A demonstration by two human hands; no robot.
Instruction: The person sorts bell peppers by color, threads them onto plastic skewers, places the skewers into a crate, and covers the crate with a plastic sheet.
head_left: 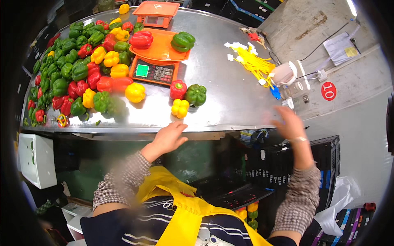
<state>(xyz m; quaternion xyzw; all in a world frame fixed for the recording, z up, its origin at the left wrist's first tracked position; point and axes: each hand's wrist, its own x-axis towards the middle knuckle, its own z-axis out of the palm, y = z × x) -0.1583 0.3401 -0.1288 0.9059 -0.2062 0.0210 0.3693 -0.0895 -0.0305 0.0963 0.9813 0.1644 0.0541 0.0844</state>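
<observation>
My left hand (169,137) hovers empty at the front edge of the steel table (230,82), fingers apart, just below a small group of three peppers: red (177,89), green (195,94) and yellow (180,108). My right hand (289,123) is raised and blurred near the table's right front corner, fingers spread, holding nothing. An orange scale (158,61) carries a red pepper (141,39) and a green pepper (182,41) on its pan.
A big pile of red, yellow and green peppers (78,65) covers the table's left. A second orange scale (156,13) stands at the back. Yellow ties with white tags (254,63) and a tape dispenser (289,76) lie right. Black crates (324,164) stand below.
</observation>
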